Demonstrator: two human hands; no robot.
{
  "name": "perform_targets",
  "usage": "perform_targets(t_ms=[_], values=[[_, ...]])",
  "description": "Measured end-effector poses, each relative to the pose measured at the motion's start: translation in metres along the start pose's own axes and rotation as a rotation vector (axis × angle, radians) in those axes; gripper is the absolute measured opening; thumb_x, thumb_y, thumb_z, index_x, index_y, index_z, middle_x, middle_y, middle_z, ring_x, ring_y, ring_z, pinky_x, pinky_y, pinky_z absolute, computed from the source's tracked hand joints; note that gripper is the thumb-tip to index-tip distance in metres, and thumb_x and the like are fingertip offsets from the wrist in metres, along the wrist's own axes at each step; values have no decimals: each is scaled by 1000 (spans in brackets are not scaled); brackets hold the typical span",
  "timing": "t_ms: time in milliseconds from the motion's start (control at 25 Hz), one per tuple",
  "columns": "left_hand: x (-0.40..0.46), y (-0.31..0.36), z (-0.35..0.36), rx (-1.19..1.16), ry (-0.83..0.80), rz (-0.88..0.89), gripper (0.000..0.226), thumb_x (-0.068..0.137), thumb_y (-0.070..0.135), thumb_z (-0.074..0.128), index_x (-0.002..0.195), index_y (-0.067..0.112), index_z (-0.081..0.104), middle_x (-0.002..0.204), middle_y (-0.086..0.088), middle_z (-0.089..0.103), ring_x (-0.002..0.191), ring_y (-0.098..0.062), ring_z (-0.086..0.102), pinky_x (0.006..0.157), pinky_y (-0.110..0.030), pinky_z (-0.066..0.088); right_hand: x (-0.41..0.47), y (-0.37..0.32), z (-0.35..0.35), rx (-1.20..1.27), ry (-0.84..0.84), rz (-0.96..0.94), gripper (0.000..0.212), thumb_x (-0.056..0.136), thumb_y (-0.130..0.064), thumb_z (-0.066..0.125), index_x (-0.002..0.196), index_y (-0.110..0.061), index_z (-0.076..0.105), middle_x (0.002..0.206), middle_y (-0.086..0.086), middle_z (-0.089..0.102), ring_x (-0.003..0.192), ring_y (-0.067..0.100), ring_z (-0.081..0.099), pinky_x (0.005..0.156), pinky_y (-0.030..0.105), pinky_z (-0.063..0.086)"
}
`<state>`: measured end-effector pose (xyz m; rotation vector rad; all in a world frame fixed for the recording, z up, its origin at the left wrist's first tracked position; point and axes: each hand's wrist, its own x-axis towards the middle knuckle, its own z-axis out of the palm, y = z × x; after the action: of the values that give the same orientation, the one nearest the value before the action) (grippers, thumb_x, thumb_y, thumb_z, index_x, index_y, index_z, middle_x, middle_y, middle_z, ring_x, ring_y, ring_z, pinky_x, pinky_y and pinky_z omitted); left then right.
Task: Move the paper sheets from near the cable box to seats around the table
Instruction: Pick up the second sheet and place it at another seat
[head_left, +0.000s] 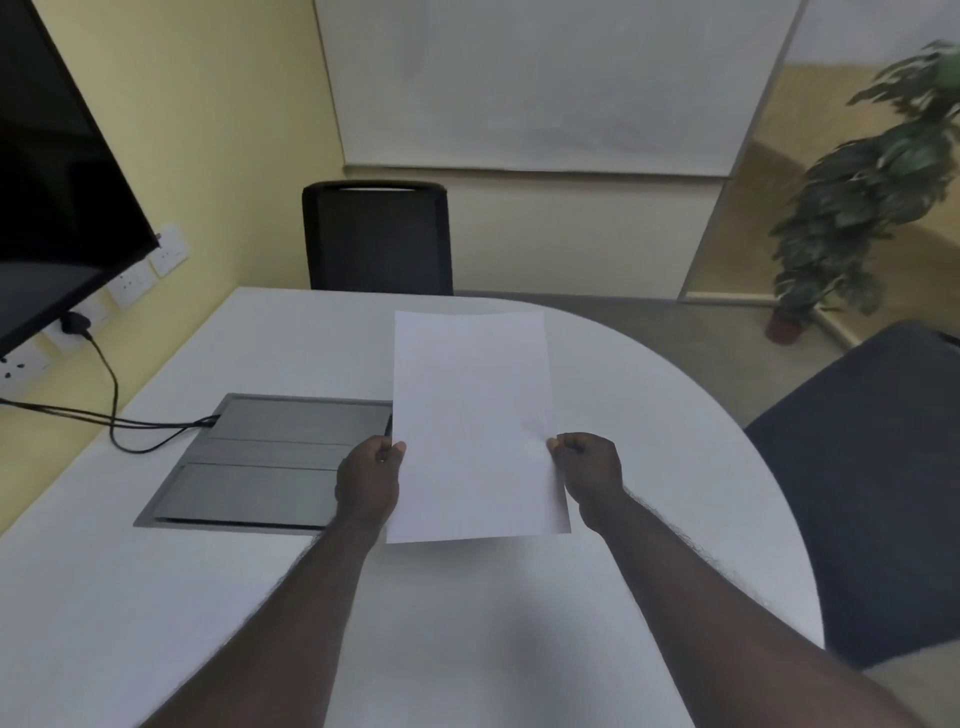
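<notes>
I hold a white paper sheet (472, 421) lifted above the white table (467, 623), just right of the grey cable box (260, 462) set into the tabletop. My left hand (370, 475) pinches the sheet's left edge and my right hand (589, 467) pinches its right edge. The sheet's left side overlaps the cable box's right end in the view. I cannot tell whether it is one sheet or several. A black chair (378, 236) stands at the table's far side and a dark chair (872, 483) at the right.
A black screen (57, 171) hangs on the yellow wall at left above wall sockets (132, 283). A black cable (109, 410) runs from a socket into the cable box. A potted plant (872, 192) stands on the floor at far right. A whiteboard (545, 83) is behind.
</notes>
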<state>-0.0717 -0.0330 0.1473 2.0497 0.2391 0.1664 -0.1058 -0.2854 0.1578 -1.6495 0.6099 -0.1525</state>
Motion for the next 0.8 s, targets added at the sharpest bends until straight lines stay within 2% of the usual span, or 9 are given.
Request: perform_targets(t_ms=[120, 320, 440, 560, 680, 800], values=[[-7, 28, -4, -37, -30, 73, 21, 92, 25, 61, 84, 7, 67, 79, -8, 67, 78, -28, 60, 74, -37, 47, -13, -18, -21, -2, 38, -29, 18, 89, -17, 66, 71, -15, 67, 73, -2, 62, 70, 17, 52, 60, 24, 40], [-16, 75, -2, -91, -87, 170, 15, 92, 24, 61, 82, 12, 65, 71, 4, 58, 72, -18, 51, 69, -30, 40, -22, -40, -58, -1, 113, -55, 12, 89, -19, 66, 79, -13, 69, 74, -1, 61, 69, 18, 51, 58, 25, 38], [-25, 94, 10, -139, -136, 179, 17, 92, 25, 60, 87, 10, 67, 79, -2, 64, 76, -20, 54, 72, -33, 45, -28, -46, -83, 19, 143, -58, 13, 89, -20, 65, 82, -11, 71, 77, 1, 62, 67, 16, 50, 64, 29, 42], [-41, 108, 26, -162, -158, 187, 19, 93, 24, 59, 93, 7, 69, 91, -10, 70, 85, -25, 60, 81, -39, 49, -34, -45, -111, 31, 176, -61, 15, 90, -20, 65, 78, -12, 70, 77, -1, 63, 64, 14, 50, 62, 27, 42], [-69, 121, 47, -168, -182, 194, 20, 94, 24, 58, 94, 8, 69, 93, -9, 70, 90, -27, 63, 83, -39, 49, -40, -38, -148, 25, 201, -69, 15, 90, -20, 64, 79, -11, 70, 81, -1, 65, 70, 15, 53, 60, 25, 40], [-108, 132, 71, -171, -202, 184, 19, 94, 24, 57, 92, 10, 69, 92, -8, 70, 88, -24, 61, 84, -40, 49, -48, -29, -191, 17, 232, -54, 19, 89, -20, 65, 76, -8, 70, 76, 0, 61, 69, 16, 51, 57, 25, 39]])
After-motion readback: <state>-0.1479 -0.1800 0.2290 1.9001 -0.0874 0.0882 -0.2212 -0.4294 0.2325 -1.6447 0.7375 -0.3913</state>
